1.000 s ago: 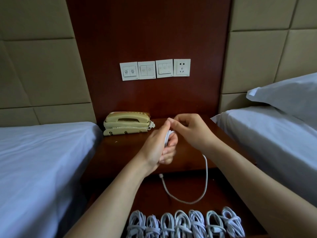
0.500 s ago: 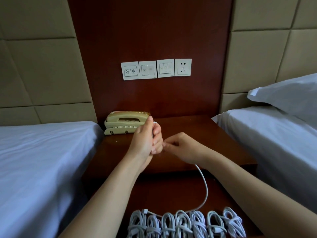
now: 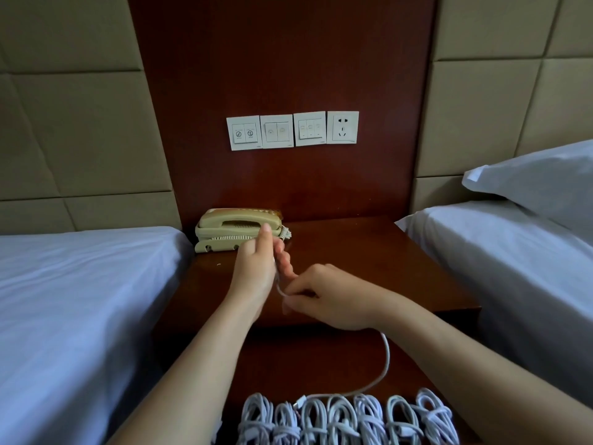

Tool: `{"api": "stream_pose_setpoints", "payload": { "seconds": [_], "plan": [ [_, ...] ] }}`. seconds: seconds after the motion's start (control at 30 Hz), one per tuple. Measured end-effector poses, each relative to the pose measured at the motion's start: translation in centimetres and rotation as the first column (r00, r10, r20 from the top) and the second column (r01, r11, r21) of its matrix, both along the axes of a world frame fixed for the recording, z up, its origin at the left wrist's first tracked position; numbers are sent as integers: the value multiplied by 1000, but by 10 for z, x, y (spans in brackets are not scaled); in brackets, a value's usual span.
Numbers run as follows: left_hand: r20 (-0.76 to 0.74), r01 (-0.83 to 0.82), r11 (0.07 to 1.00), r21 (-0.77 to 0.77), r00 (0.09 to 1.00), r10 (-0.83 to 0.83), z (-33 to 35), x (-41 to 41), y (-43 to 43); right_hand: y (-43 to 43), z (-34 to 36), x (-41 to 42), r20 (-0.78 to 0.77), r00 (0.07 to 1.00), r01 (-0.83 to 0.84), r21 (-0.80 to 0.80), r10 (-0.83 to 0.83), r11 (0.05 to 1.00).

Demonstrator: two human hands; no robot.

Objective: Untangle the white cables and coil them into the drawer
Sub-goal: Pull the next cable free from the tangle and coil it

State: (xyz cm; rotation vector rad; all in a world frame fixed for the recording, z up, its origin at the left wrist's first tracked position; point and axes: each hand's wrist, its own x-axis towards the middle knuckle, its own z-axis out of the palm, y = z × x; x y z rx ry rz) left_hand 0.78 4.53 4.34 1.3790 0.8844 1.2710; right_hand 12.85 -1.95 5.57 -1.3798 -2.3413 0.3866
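Note:
My left hand point(image 3: 256, 268) is raised edge-on over the nightstand, fingers pointing up, with turns of a white cable point(image 3: 386, 358) wound round them. My right hand point(image 3: 330, 297) sits just right of it and lower, pinching the same cable near the left palm. From under the right wrist the loose cable hangs down and curves left to a row of several coiled white cables point(image 3: 346, 419) lying side by side in the open drawer point(image 3: 288, 364) at the bottom of the view.
A beige telephone point(image 3: 237, 229) stands at the back left of the dark wooden nightstand point(image 3: 385, 268). Beds with white sheets flank it, left point(image 3: 80, 300) and right point(image 3: 513, 268). Wall switches and a socket point(image 3: 292, 130) are on the panel behind.
My right hand has dropped from above the left hand to below and right of it, carrying the cable round. The hanging loop has shortened and its end now lies on the coils in the drawer.

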Motion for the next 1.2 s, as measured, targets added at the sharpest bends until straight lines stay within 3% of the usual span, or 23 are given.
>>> {"api": "stream_pose_setpoints", "payload": {
  "seconds": [0.13,0.23,0.37,0.57,0.67,0.9,1.2],
  "plan": [
    [-209,-102,978,182,968,140,-4,3,2,-4,12,3,-79,997,9,86,-2,996],
    [-312,-12,980,197,947,74,-3,8,-3,-1,15,10,-174,983,79,163,-50,983],
    [-235,201,976,86,956,-177,-1,17,-13,3,16,19,-321,939,199,227,-120,953],
    [-114,429,903,-31,896,-430,8,21,-33,14,11,31,-494,856,295,223,-153,929],
    [-73,501,865,-16,863,-501,13,22,-36,18,10,40,-524,833,316,193,-175,929],
    [103,481,877,-20,873,-477,12,20,-33,24,-3,39,-482,858,264,120,-176,957],
    [335,330,935,-128,902,-273,16,13,-20,12,-7,25,-171,973,163,13,-158,987]
  ]
}}
